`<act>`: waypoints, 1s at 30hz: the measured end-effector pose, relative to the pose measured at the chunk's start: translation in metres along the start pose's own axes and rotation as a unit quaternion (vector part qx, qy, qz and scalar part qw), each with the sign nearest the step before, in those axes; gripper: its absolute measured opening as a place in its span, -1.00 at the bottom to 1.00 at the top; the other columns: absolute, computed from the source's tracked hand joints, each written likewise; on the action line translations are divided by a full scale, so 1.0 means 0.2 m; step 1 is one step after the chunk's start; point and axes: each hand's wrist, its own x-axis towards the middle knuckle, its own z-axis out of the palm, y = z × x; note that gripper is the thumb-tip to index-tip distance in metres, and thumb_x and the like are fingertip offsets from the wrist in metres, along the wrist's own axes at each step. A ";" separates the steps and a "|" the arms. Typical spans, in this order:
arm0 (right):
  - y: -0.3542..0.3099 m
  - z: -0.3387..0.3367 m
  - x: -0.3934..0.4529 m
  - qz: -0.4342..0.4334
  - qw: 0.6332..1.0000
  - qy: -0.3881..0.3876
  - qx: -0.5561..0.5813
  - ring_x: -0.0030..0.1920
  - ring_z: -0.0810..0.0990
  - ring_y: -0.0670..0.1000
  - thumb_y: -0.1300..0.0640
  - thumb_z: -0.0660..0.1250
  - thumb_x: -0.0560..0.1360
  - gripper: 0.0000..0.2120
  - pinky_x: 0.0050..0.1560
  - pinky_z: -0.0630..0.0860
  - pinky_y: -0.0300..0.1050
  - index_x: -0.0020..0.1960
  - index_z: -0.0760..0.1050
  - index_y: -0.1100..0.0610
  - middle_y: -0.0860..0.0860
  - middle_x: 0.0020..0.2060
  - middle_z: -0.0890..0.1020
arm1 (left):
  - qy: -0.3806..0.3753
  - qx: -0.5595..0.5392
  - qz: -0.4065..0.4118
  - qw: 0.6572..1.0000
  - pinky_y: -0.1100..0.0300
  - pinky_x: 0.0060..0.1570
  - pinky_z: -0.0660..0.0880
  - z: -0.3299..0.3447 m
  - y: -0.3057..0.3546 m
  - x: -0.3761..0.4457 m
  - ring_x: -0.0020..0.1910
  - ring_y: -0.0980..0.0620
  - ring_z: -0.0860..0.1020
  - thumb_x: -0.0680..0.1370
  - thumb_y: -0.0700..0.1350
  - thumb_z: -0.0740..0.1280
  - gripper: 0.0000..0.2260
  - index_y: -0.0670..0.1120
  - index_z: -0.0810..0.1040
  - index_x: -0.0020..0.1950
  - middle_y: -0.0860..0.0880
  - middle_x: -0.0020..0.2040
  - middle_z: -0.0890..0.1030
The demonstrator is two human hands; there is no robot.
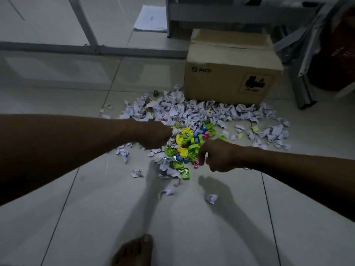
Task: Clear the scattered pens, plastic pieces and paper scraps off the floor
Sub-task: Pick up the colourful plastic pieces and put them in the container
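I see left hand (155, 135) fisted at 9 o'clock of plastic pieces (187, 148); grip contents unclear. Right hand (217, 156) at 3 o'clock, fingers curled, apparently gathering. Paper scraps (182, 110) heaped at 12, against cardboard box (230, 73).

Head camera looks steeply down, near the tiled floor (96, 217) ahead.

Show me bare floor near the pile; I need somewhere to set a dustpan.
Bare tiles lie between the bare foot and the plastic pieces, with only stray scraps, and left of the cardboard box. Crowded: the paper scraps against the box, and around both hands.
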 end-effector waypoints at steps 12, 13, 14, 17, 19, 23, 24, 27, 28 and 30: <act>-0.07 0.59 0.28 0.107 0.976 0.191 -0.006 0.16 0.53 0.18 -0.15 0.35 0.46 -0.48 -0.03 0.42 -0.03 0.31 0.26 -0.02 0.06 0.20 0.50 | 0.101 -0.354 0.032 0.929 0.24 -0.34 0.29 0.39 -0.05 0.04 -0.39 0.18 0.42 0.60 -0.04 0.30 -0.75 -0.11 0.52 -0.24 0.07 -0.38 0.47; -0.07 0.62 0.29 0.108 0.972 0.207 0.004 0.16 0.53 0.17 -0.15 0.34 0.46 -0.49 -0.03 0.43 -0.02 0.32 0.25 -0.03 0.04 0.22 0.50 | 0.113 -0.447 0.011 0.887 0.31 -0.42 0.31 0.43 -0.02 0.04 -0.48 0.22 0.39 0.59 -0.09 0.32 -0.74 -0.15 0.52 -0.27 0.09 -0.46 0.44; -0.07 0.65 0.30 0.110 0.969 0.222 0.015 0.16 0.53 0.16 -0.14 0.34 0.47 -0.50 -0.03 0.44 -0.02 0.32 0.25 -0.04 0.03 0.23 0.50 | 0.121 -0.522 -0.015 0.844 0.37 -0.48 0.31 0.47 0.00 0.04 -0.54 0.24 0.38 0.59 -0.13 0.32 -0.74 -0.20 0.54 -0.27 0.09 -0.51 0.42; -0.05 0.68 0.30 0.118 0.961 0.246 0.054 0.16 0.52 0.13 -0.16 0.35 0.46 -0.52 -0.06 0.42 -0.05 0.30 0.30 -0.06 0.00 0.18 0.53 | 0.139 -0.668 -0.088 0.725 0.36 -0.55 0.25 0.55 0.08 0.08 -0.58 0.10 0.33 0.61 -0.13 0.29 -0.73 -0.27 0.54 -0.21 0.04 -0.53 0.39; -0.05 0.66 0.29 0.129 0.954 0.249 0.106 0.05 0.52 0.08 -0.22 0.41 0.38 -0.53 -0.20 0.34 -0.11 0.16 0.35 -0.04 -0.05 0.01 0.54 | 0.153 -0.743 -0.135 0.638 0.34 -0.53 0.18 0.55 0.11 0.12 -0.57 0.05 0.29 0.62 -0.10 0.25 -0.74 -0.22 0.52 -0.19 -0.01 -0.52 0.35; -0.03 0.62 0.26 0.132 0.915 0.301 0.233 -0.29 0.47 -0.02 -0.21 0.53 0.26 -0.54 -0.37 0.32 -0.09 -0.12 0.38 0.03 -0.09 -0.30 0.51 | 0.172 -0.820 -0.172 0.518 0.25 -0.45 0.12 0.51 0.16 0.18 -0.49 0.02 0.27 0.62 -0.02 0.24 -0.73 -0.15 0.51 -0.20 -0.04 -0.47 0.30; -0.03 0.60 0.25 0.137 0.893 0.318 0.288 -0.33 0.50 0.02 -0.15 0.53 0.29 -0.60 -0.38 0.37 -0.07 -0.13 0.42 0.07 -0.03 -0.31 0.55 | 0.171 -0.836 -0.168 0.494 0.24 -0.44 0.12 0.50 0.17 0.19 -0.49 0.03 0.27 0.62 -0.02 0.23 -0.73 -0.13 0.51 -0.21 -0.02 -0.46 0.30; -0.06 0.53 0.22 0.172 0.759 0.296 0.555 -0.47 0.48 0.05 0.14 0.37 0.45 -0.90 -0.53 0.30 -0.21 -0.11 0.50 0.17 0.14 -0.26 0.66 | 0.159 -0.883 -0.162 0.412 0.25 -0.48 0.14 0.49 0.19 0.21 -0.49 0.04 0.29 0.63 -0.05 0.19 -0.76 -0.13 0.49 -0.16 0.00 -0.45 0.33; -0.07 0.51 0.21 0.183 0.713 0.268 0.622 -0.51 0.46 0.04 0.22 0.29 0.48 -0.94 -0.55 0.24 -0.27 -0.09 0.52 0.19 0.16 -0.25 0.67 | 0.155 -0.892 -0.165 0.392 0.26 -0.50 0.14 0.48 0.20 0.21 -0.49 0.04 0.29 0.62 -0.09 0.17 -0.80 -0.13 0.49 -0.14 0.00 -0.45 0.34; -0.07 0.48 0.21 0.194 0.655 0.231 0.692 -0.51 0.47 0.04 0.28 0.20 0.47 -0.85 -0.52 0.17 -0.29 -0.07 0.54 0.17 0.11 -0.27 0.67 | 0.153 -0.903 -0.170 0.362 0.26 -0.49 0.14 0.47 0.24 0.22 -0.48 0.04 0.27 0.58 -0.17 0.17 -0.86 -0.14 0.49 -0.11 -0.02 -0.41 0.34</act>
